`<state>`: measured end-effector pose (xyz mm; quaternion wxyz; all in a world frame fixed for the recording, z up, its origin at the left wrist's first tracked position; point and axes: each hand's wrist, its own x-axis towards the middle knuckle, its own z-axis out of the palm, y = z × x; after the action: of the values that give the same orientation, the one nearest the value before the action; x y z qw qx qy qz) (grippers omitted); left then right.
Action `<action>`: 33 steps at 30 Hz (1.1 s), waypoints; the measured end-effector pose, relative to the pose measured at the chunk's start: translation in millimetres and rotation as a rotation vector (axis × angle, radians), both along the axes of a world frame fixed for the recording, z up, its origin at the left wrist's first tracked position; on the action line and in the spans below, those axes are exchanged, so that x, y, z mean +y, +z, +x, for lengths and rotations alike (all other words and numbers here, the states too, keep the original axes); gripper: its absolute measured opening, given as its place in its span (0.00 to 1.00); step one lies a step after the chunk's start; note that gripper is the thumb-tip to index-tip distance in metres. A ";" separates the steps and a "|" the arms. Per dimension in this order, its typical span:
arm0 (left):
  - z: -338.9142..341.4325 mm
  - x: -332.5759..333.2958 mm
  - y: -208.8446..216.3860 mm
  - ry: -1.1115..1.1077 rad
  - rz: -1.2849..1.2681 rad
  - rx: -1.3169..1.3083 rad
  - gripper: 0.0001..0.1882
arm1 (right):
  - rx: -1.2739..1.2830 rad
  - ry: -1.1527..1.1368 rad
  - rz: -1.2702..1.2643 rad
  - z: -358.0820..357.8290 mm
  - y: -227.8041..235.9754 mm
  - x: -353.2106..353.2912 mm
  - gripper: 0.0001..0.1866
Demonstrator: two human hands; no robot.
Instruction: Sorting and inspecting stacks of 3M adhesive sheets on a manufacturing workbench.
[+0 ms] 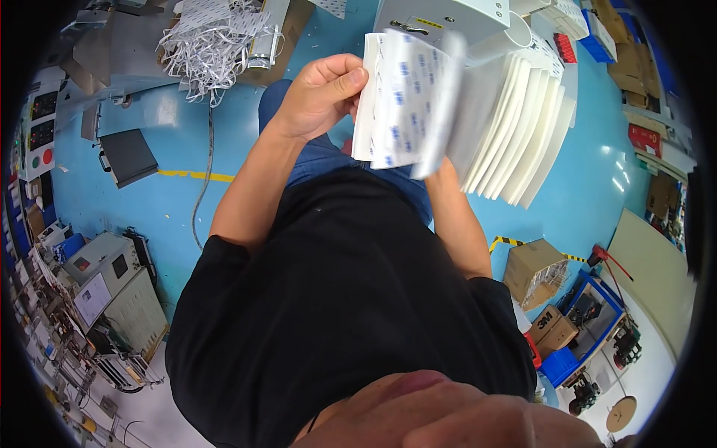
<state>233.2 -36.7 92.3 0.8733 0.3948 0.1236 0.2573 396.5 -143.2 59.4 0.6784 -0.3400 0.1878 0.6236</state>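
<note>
Left hand [317,93] fingers pinch white sheet stack [463,119], which hides right hand's fingers—grip unclear; paper strips [213,41], cardboard box [532,270] around.

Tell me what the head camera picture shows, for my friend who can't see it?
Seen from above, a person in a black shirt fans a stack of white foam sheets. The left hand pinches the front sheets with blue-marked backing; the right hand is hidden behind them. Below are a blue floor and cardboard boxes.

White sheets [418,104], blue marks; blue floor [187,201].
</note>
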 end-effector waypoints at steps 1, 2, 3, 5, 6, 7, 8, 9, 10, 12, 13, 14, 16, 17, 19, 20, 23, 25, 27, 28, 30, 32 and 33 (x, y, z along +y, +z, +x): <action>-1.2 -0.3 1.0 0.018 -0.001 0.023 0.09 | 0.248 0.042 -0.273 -1.1 10.7 14.7 0.28; -1.2 0.8 0.8 0.015 -0.001 0.021 0.09 | 0.246 0.039 -0.274 3.0 -5.9 10.1 0.28; -1.4 2.8 0.1 -0.017 0.016 0.010 0.09 | -0.038 0.037 0.124 8.3 -39.4 -4.5 0.27; 0.4 4.3 -0.7 -0.052 0.033 0.000 0.09 | -0.351 -0.080 0.293 14.1 -97.5 -27.4 0.24; 0.9 4.2 -0.8 -0.046 0.043 0.000 0.09 | -0.254 -0.139 0.459 22.5 -104.4 -16.9 0.23; 1.5 4.2 -1.0 -0.042 0.052 -0.001 0.09 | -0.203 -0.117 0.520 28.7 -108.5 -20.8 0.23; 0.2 5.2 -2.3 -0.039 0.051 0.000 0.09 | -0.150 -0.091 0.581 30.1 -107.1 -21.9 0.23; -1.1 7.0 -4.5 -0.073 0.045 -0.036 0.09 | -0.148 -0.088 0.580 29.2 -106.6 -22.3 0.23; -2.1 8.3 -6.0 -0.108 0.038 -0.072 0.09 | -0.191 -0.076 0.546 28.3 -106.1 -22.7 0.23; -2.4 9.3 -7.2 -0.121 0.033 -0.087 0.09 | -0.235 -0.065 0.512 26.7 -102.8 -23.0 0.22; -2.5 9.3 -7.6 -0.135 0.028 -0.101 0.09 | -0.232 -0.067 0.485 25.9 -101.2 -22.6 0.22; -2.5 8.5 -8.0 -0.135 0.028 -0.101 0.09 | -0.229 -0.068 0.457 23.9 -96.6 -21.3 0.22; -2.1 5.7 -8.8 -0.080 0.040 -0.103 0.10 | -0.221 -0.070 0.403 18.6 -87.8 -18.2 0.22; 0.0 3.0 -6.4 -0.083 0.039 -0.104 0.10 | -0.219 -0.074 0.375 16.6 -84.6 -17.9 0.22; 3.2 -3.2 -0.5 -0.003 -0.010 -0.021 0.09 | -0.242 -0.086 0.361 10.6 -83.5 -19.7 0.22; 3.5 -3.9 1.4 -0.004 -0.009 -0.022 0.09 | -0.285 -0.097 0.303 8.7 -85.0 -18.6 0.22; 3.1 -6.1 5.1 -0.009 -0.013 0.001 0.09 | -0.378 -0.082 0.330 3.6 -77.9 -29.0 0.24; 1.7 -7.8 6.0 0.017 -0.024 0.017 0.09 | -0.372 -0.060 0.357 6.3 -81.8 -30.8 0.24; 3.8 -7.5 4.6 0.021 -0.010 0.008 0.10 | -0.358 -0.082 0.376 10.3 -86.3 -22.3 0.24; 4.4 -7.2 3.5 0.029 0.002 0.001 0.10 | -0.364 -0.102 0.378 10.5 -89.5 -18.4 0.24; -6.9 2.4 1.6 -0.027 0.018 -0.059 0.10 | -0.308 -0.146 0.111 -8.6 -48.1 -18.5 0.18; -3.8 5.6 3.2 -0.114 0.034 -0.137 0.10 | 0.055 -0.152 0.466 -1.5 -33.3 -25.9 0.12; -0.5 3.6 3.5 -0.088 0.020 -0.154 0.10 | -0.066 -0.141 0.354 6.2 -37.6 -23.5 0.09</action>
<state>232.7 -33.1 95.8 0.8867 0.3876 0.0360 0.2496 402.8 -166.7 21.8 0.7754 -0.2217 0.0759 0.5864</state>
